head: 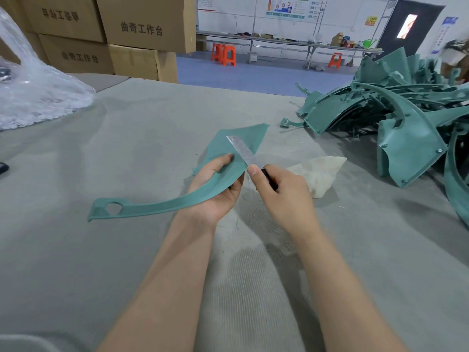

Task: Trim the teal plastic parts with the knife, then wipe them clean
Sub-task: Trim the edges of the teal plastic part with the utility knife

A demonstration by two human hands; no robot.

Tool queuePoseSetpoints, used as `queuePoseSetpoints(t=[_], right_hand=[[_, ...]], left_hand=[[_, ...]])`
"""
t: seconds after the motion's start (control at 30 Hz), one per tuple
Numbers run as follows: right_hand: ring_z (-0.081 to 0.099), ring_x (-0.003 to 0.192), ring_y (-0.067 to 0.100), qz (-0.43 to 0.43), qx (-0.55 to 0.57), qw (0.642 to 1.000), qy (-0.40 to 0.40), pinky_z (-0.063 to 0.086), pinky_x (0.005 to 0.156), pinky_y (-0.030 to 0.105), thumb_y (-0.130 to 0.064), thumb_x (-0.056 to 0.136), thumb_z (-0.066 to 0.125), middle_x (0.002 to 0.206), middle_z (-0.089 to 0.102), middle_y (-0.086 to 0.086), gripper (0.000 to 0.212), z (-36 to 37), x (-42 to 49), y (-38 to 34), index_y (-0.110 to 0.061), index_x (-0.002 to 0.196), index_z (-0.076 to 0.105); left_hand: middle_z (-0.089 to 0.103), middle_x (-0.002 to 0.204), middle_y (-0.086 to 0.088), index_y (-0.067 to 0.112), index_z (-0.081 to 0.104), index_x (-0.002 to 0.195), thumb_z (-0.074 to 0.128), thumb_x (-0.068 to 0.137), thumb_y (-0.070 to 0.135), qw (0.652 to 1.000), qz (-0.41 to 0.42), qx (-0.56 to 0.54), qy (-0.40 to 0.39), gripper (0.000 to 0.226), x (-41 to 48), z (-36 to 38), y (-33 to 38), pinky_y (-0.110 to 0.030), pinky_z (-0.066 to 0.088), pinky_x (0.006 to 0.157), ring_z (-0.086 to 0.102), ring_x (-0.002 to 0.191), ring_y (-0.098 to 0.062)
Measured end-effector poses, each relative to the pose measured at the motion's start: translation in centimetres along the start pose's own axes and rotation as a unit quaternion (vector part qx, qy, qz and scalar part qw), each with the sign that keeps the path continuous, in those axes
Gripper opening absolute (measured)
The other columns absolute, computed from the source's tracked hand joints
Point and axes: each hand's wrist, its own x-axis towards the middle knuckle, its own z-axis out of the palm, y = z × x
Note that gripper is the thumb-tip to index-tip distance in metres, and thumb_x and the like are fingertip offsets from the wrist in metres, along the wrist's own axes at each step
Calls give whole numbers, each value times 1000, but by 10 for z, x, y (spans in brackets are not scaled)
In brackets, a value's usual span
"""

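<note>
A long curved teal plastic part (157,204) is held above the grey table, its wide end up and its narrow end with a round hole pointing left. My left hand (218,189) grips it near the wide end, thumb on top. My right hand (281,191) grips a utility knife (243,152) by its dark handle. The silver blade lies against the right edge of the part's wide end. A crumpled white cloth (319,174) lies on the table just right of my right hand.
A big heap of teal parts (396,118) fills the right side of the grey cloth-covered table (127,250). A clear plastic bag (38,97) lies at the far left. Cardboard boxes (127,34) are stacked behind the table. A small teal offcut (285,122) lies near the heap.
</note>
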Motion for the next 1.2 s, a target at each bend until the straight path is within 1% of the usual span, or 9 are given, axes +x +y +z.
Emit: queuePoseSetpoints(t=[0.2,0.4,0.5,0.67,0.77,0.87,0.97,1.03,1.2], right_hand=[[45,56,25,4,9,1000,-6,40,57,39,-56,92,43,52,41,-1,56,0,0,-2,-5,69,52],[38,50,16,7,23,1000,-17,36,53,36,-55,93,44,51,39,-2,58,-2,0,-6,-2,70,54],[41,51,18,-18,27,999,-42,35,54,36,-48,95,49,51,39,-4,50,2,-5,-13,-11,63,47],[32,50,12,-42,40,994,-92,28,52,30,-50,94,49,50,32,-5,50,8,-10,-23,-13,61,40],[33,49,10,-50,56,990,-116,28,50,27,-49,94,50,49,34,-6,50,5,-10,-23,-11,62,44],[37,49,8,-23,88,992,-89,33,52,32,-49,93,50,51,42,-2,52,2,-9,-22,-4,70,54],[47,54,21,28,84,996,-22,41,56,37,-52,94,47,58,52,15,55,-6,-3,-13,-2,74,57],[53,61,27,61,76,995,6,43,60,37,-55,94,45,64,57,17,58,-10,-1,-7,-2,76,59],[54,66,31,74,58,995,21,45,62,40,-56,94,44,68,58,20,61,-9,0,-3,1,77,58]], left_hand=[[62,74,-6,4,60,84,56,92,4,1000,11,6,8,9,2,0,-2,-15,44,39,60,55,-13],[60,73,-5,5,58,92,55,93,6,1000,8,2,2,3,3,1,-3,-16,44,38,60,47,-11],[60,66,-6,4,58,79,53,94,7,999,28,-12,14,16,6,0,-2,-19,51,44,60,46,-13],[57,74,-3,9,65,67,55,93,17,999,41,4,-21,29,3,-8,3,-23,49,58,60,58,-12],[59,70,-5,10,66,60,54,95,18,998,52,12,-20,38,1,-10,4,-20,50,48,62,54,-13],[59,67,-3,8,62,71,52,96,14,998,63,15,-21,27,2,-4,7,-19,50,46,59,51,-11],[55,73,0,11,58,83,51,97,13,996,72,48,-39,16,3,0,7,-15,46,42,53,56,-7],[58,81,0,13,60,88,52,96,15,994,74,63,-43,11,3,-1,7,-14,46,43,53,62,-8],[62,79,1,15,61,86,56,95,15,992,88,85,-34,10,3,0,4,-15,49,49,59,57,-7]])
